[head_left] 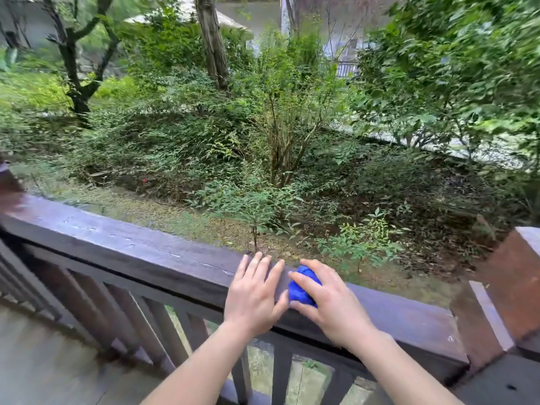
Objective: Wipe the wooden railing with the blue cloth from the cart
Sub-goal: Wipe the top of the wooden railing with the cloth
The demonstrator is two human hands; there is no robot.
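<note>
The dark wooden railing (pixel 122 244) runs from the left edge down to the right, its top damp and shiny. My right hand (pixel 330 302) presses a bunched blue cloth (pixel 302 287) onto the rail's top, fingers curled over it. My left hand (pixel 254 296) lies flat on the rail just left of the cloth, fingers spread and holding nothing. The cart is not in view.
Vertical balusters (pixel 137 317) stand under the rail. A reddish-brown post (pixel 508 287) rises at the right end. The grey deck floor (pixel 43 361) lies at lower left. Shrubs and trees (pixel 277 141) fill the ground beyond the railing.
</note>
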